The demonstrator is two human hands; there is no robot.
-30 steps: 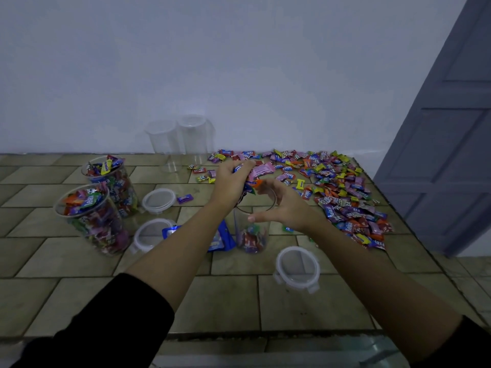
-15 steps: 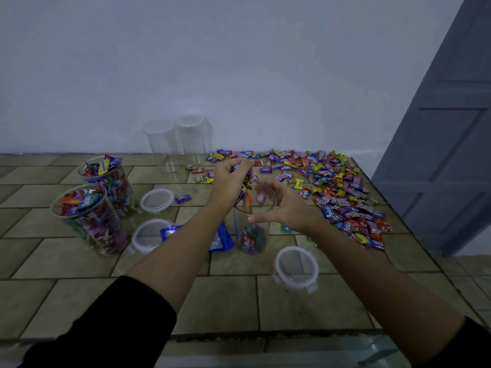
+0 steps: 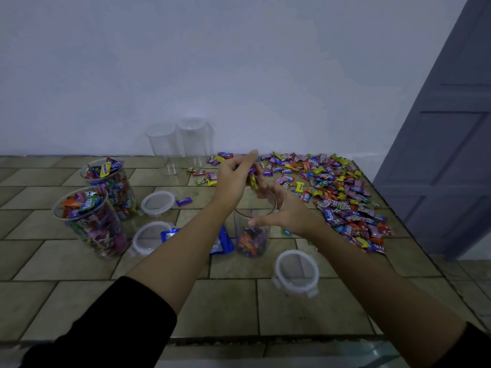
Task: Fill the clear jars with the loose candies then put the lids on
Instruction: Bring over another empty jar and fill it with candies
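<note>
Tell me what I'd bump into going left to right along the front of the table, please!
nearer full jar → lid beside it → jar being filled → lone lid → near end of the candy pile → grey door

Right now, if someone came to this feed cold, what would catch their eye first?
The bright spread of loose candies covers the far right of the table. Mid-table the two hands meet: the left hand holds a few of them over a partly filled jar, whose rim the right hand cups. At left stand two full jars, uncovered, with lids lying beside them.
</note>
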